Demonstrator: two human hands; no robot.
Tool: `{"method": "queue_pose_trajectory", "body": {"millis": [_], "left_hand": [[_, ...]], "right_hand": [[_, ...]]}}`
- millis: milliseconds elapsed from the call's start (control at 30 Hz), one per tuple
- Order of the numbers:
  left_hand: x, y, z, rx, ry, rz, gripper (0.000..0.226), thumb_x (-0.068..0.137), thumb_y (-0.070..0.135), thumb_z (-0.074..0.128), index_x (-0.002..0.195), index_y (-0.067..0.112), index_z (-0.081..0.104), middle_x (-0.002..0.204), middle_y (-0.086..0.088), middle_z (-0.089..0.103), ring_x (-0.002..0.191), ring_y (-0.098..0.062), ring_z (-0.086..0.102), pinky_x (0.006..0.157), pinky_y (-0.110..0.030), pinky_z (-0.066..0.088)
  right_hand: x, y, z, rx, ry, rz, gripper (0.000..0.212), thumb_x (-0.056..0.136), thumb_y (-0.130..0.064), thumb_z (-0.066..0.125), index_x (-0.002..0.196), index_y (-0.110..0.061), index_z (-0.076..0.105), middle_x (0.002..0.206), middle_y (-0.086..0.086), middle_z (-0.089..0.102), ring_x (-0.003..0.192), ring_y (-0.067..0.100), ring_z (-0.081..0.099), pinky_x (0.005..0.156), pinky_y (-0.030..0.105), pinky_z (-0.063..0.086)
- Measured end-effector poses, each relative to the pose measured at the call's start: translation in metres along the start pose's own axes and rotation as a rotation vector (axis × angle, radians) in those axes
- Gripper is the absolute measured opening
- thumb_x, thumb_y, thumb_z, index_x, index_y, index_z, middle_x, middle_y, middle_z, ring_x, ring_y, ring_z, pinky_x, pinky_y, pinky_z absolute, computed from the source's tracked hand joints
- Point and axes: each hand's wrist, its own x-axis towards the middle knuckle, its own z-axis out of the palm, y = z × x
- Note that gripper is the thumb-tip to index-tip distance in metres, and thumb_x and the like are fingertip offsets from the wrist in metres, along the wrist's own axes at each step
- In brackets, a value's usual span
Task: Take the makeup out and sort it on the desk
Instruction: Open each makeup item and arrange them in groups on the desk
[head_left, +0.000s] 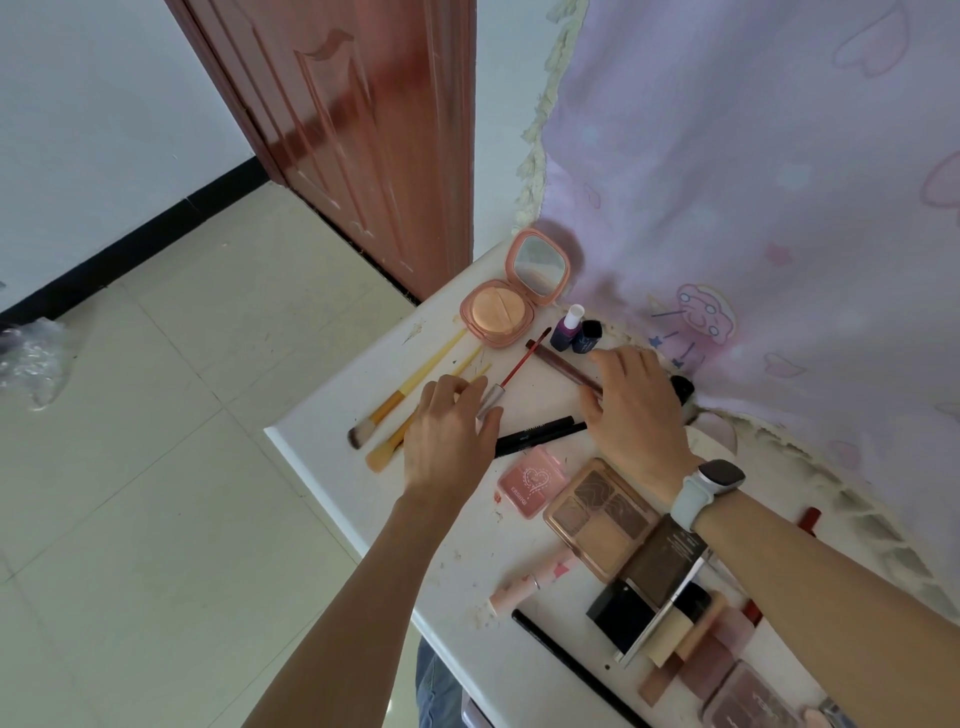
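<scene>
Now left hand (449, 434) pinches wand (506, 382), right hand (636, 410) grips tube (563, 366).

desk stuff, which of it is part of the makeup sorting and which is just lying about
In the job:
- red lip gloss wand, held by left hand
- dark lip gloss tube, held by right hand
- open pink powder compact
- yellow-handled brushes
- brown eyeshadow palette

Lying about:
- crumpled clear plastic on the floor
- lilac printed cloth

Reddish wooden door (358, 130), pink patterned curtain (753, 182), crumpled plastic wrap (31, 358) on tiled floor (156, 467).
</scene>
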Motion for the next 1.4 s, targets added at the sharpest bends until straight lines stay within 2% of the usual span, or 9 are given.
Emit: {"method": "queue_pose_trajectory", "body": {"millis": [67, 200, 333, 667, 833, 1033, 1100, 1167, 1400], "left_hand": [[-0.005, -0.001, -0.004, -0.041, 0.078, 0.014, 0.028, 0.079, 0.010, 0.069, 0.106, 0.001, 0.066, 0.093, -0.017, 0.063, 0.087, -0.031, 0.060, 0.061, -0.036, 0.054], [-0.027, -0.004, -0.009, -0.090, 0.175, 0.001, 0.021, 0.076, 0.001, 0.070, 0.097, 0.001, 0.069, 0.086, -0.014, 0.064, 0.080, -0.030, 0.061, 0.063, -0.037, 0.055], [-0.054, -0.007, -0.006, -0.128, 0.161, -0.063, 0.020, 0.075, -0.005, 0.068, 0.095, 0.000, 0.069, 0.087, -0.014, 0.065, 0.083, -0.031, 0.061, 0.069, -0.041, 0.055], [-0.069, -0.009, -0.006, -0.220, 0.070, -0.141, 0.031, 0.082, 0.005, 0.066, 0.113, 0.003, 0.063, 0.104, -0.013, 0.063, 0.098, -0.028, 0.056, 0.083, -0.029, 0.046], [-0.065, -0.010, -0.021, -0.234, 0.017, -0.009, 0.014, 0.085, 0.010, 0.064, 0.097, 0.007, 0.069, 0.087, -0.007, 0.063, 0.082, -0.020, 0.059, 0.064, -0.033, 0.052], [-0.073, -0.008, -0.039, -0.199, -0.094, 0.142, 0.018, 0.089, 0.016, 0.053, 0.096, 0.007, 0.067, 0.076, -0.002, 0.066, 0.061, -0.019, 0.057, 0.055, -0.026, 0.042], [-0.076, -0.012, -0.044, -0.164, -0.081, 0.122, 0.014, 0.089, 0.011, 0.054, 0.093, 0.007, 0.066, 0.074, -0.002, 0.064, 0.057, -0.021, 0.055, 0.053, -0.023, 0.035], [-0.080, -0.014, -0.048, -0.135, -0.119, 0.106, 0.016, 0.093, 0.014, 0.050, 0.097, 0.009, 0.064, 0.079, 0.000, 0.064, 0.059, -0.021, 0.055, 0.054, -0.025, 0.037], [-0.094, -0.002, -0.046, -0.221, -0.172, 0.096, 0.031, 0.096, 0.028, 0.035, 0.108, 0.013, 0.060, 0.078, 0.007, 0.058, 0.057, -0.017, 0.052, 0.052, -0.030, 0.042]], "right_hand": [[-0.006, -0.007, -0.005, -0.007, 0.030, -0.163, 0.020, 0.083, -0.015, 0.060, 0.100, -0.005, 0.060, 0.093, 0.012, 0.060, 0.088, 0.031, 0.055, 0.070, 0.042, 0.048], [-0.011, -0.021, 0.001, -0.037, -0.166, -0.454, 0.022, 0.090, -0.023, 0.051, 0.106, -0.014, 0.063, 0.102, 0.004, 0.057, 0.098, 0.023, 0.050, 0.081, 0.038, 0.041], [-0.007, -0.026, 0.014, -0.042, -0.232, -0.424, 0.030, 0.095, -0.031, 0.042, 0.119, -0.019, 0.056, 0.114, 0.000, 0.050, 0.109, 0.019, 0.041, 0.087, 0.033, 0.030], [-0.008, -0.033, 0.012, -0.070, -0.242, -0.532, 0.016, 0.093, -0.019, 0.046, 0.106, -0.013, 0.052, 0.106, 0.002, 0.054, 0.101, 0.022, 0.045, 0.082, 0.034, 0.030], [-0.028, -0.040, -0.003, 0.069, -0.198, -0.646, 0.024, 0.086, -0.008, 0.058, 0.110, -0.005, 0.057, 0.099, 0.009, 0.059, 0.090, 0.025, 0.056, 0.073, 0.039, 0.048], [-0.045, -0.044, -0.017, 0.375, -0.312, -0.450, 0.024, 0.093, -0.021, 0.049, 0.114, -0.011, 0.054, 0.104, -0.001, 0.052, 0.085, 0.015, 0.057, 0.071, 0.032, 0.052], [-0.047, -0.041, -0.020, 0.461, -0.360, -0.362, 0.020, 0.093, -0.016, 0.050, 0.110, -0.011, 0.058, 0.094, -0.006, 0.058, 0.081, 0.012, 0.058, 0.072, 0.020, 0.047], [-0.050, -0.041, -0.023, 0.561, -0.391, -0.262, 0.016, 0.092, -0.010, 0.051, 0.104, -0.011, 0.061, 0.079, -0.014, 0.060, 0.067, 0.001, 0.057, 0.060, 0.009, 0.042], [-0.059, -0.052, -0.025, 0.971, -0.443, -0.094, 0.008, 0.090, -0.005, 0.052, 0.089, -0.011, 0.057, 0.060, -0.001, 0.061, 0.056, 0.012, 0.056, 0.053, 0.015, 0.044]]}}
